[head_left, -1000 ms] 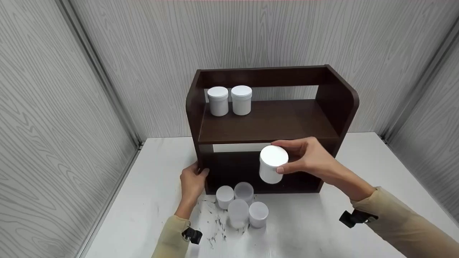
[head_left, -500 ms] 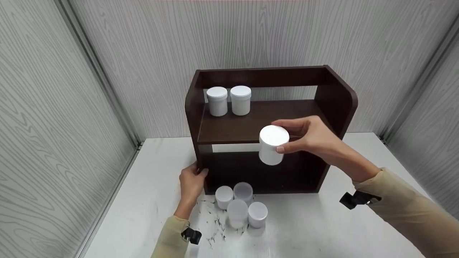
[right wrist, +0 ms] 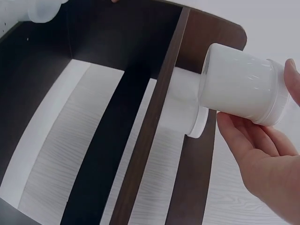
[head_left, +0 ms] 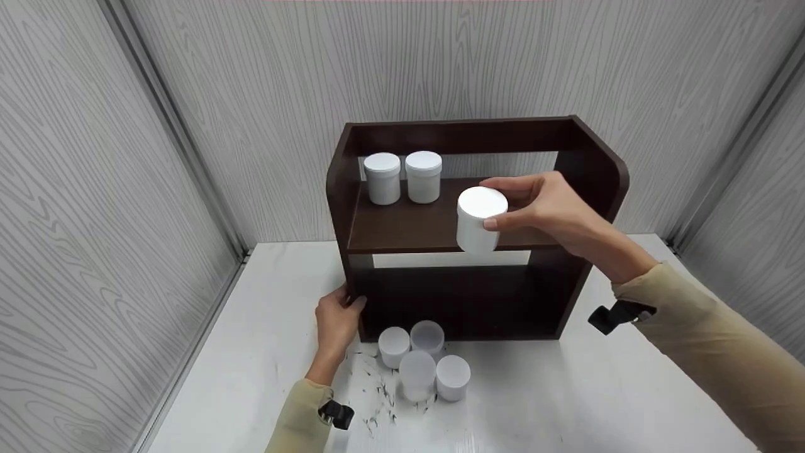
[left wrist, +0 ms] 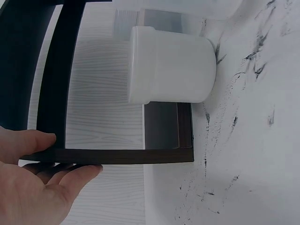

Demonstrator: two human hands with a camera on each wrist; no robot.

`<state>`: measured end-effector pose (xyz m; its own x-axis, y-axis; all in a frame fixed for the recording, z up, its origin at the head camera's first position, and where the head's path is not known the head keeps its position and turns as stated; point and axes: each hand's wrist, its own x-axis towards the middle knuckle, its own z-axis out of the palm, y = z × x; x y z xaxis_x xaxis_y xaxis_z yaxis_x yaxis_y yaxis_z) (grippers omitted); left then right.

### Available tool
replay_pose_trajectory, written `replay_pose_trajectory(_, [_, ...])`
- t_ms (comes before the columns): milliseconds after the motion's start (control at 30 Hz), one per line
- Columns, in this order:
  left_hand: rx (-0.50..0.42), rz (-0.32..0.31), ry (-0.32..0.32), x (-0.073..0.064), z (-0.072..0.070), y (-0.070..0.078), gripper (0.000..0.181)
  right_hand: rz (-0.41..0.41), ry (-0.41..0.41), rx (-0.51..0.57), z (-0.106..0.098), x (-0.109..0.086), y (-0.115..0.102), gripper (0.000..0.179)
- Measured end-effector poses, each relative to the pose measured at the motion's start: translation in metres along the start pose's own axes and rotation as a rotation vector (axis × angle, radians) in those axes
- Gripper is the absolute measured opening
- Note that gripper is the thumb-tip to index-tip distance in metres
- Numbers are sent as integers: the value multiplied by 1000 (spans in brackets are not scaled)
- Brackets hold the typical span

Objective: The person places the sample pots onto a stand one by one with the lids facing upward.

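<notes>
My right hand holds a white lidded jar between thumb and fingers, in front of the upper board of a dark brown two-tier shelf. In the right wrist view the jar lies across the frame, its lid towards the thumb. My left hand grips the shelf's left side panel low down; in the left wrist view the thumb is on one side of the panel and the fingers on the other. Two similar white jars, a left one and a right one, stand upright on the upper board.
Several white and translucent jars, among them a white one and a frosted one, stand close together on the white table before the shelf. Dark scuff marks lie around them. Grey wood-grain walls surround the table.
My right hand has raised the white jar from before the lower compartment to the height of the upper board. The left hand stays on the side panel.
</notes>
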<state>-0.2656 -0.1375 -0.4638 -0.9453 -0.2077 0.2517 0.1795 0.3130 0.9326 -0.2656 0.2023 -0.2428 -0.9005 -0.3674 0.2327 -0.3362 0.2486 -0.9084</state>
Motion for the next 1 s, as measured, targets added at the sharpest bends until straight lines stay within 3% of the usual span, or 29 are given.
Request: replay_pose_trajectory(1000, [-1, -15, 14, 0, 1, -1, 47, 98, 65, -28, -20, 73, 22, 66])
